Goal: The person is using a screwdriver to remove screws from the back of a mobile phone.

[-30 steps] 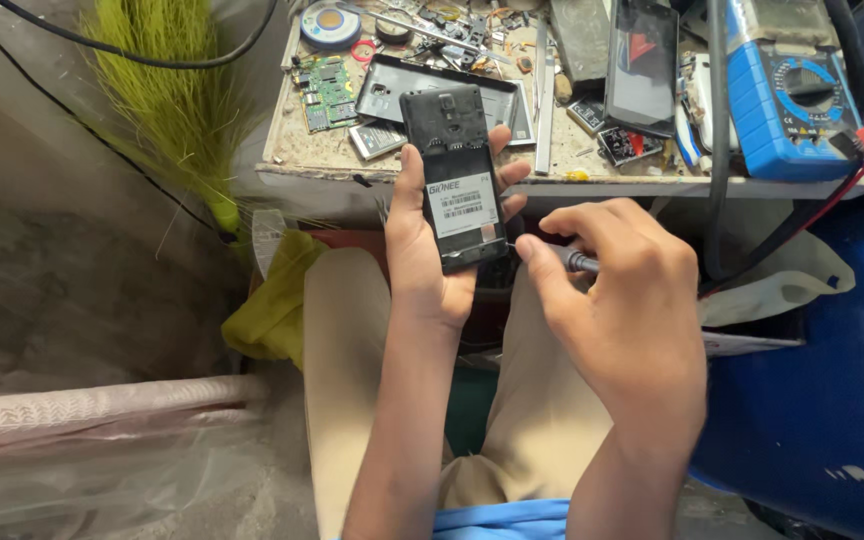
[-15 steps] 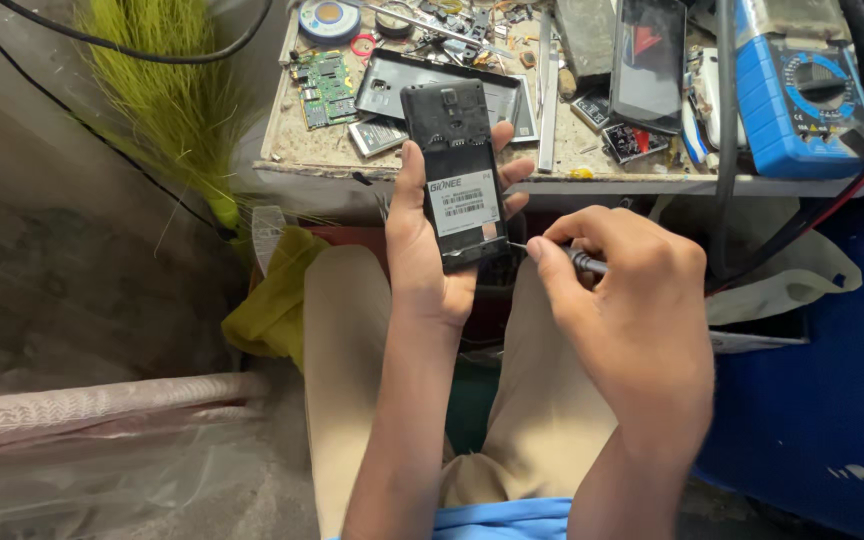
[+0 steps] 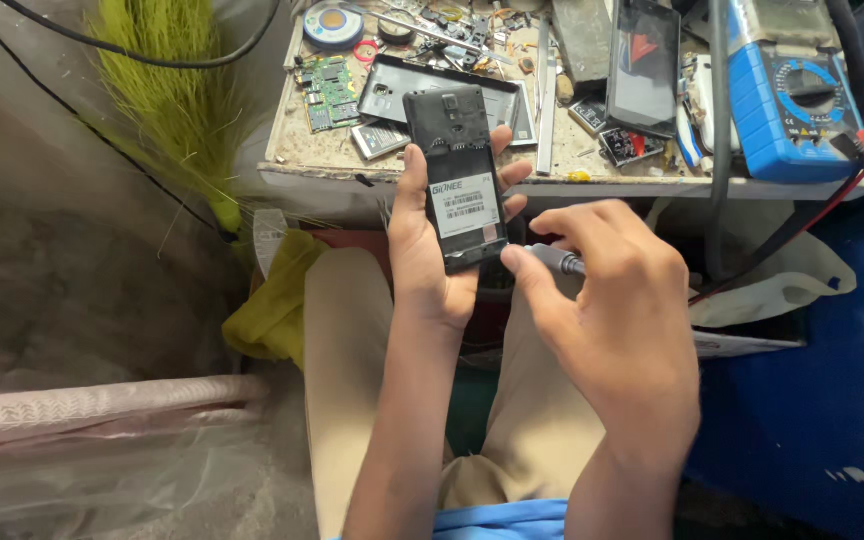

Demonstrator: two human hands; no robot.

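Left hand [image 3: 430,255] fingers clamp opened black phone [image 3: 460,180] upright. Right hand [image 3: 612,300] at 4 o'clock, fingers pinching grey screwdriver [image 3: 555,260], tip touching phone's lower edge.

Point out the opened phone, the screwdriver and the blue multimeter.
opened phone [image 3: 460,180], head view, on its black back frame.
screwdriver [image 3: 560,262], head view, on the grey handle.
blue multimeter [image 3: 797,100], head view, on its front face.

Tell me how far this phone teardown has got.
Done: the back cover lies off on the bench, so the phone shows its black inner frame. In hand: the left hand holds the phone upright while the right hand sets a screwdriver at its lower right corner. Left: the frame remains in place.
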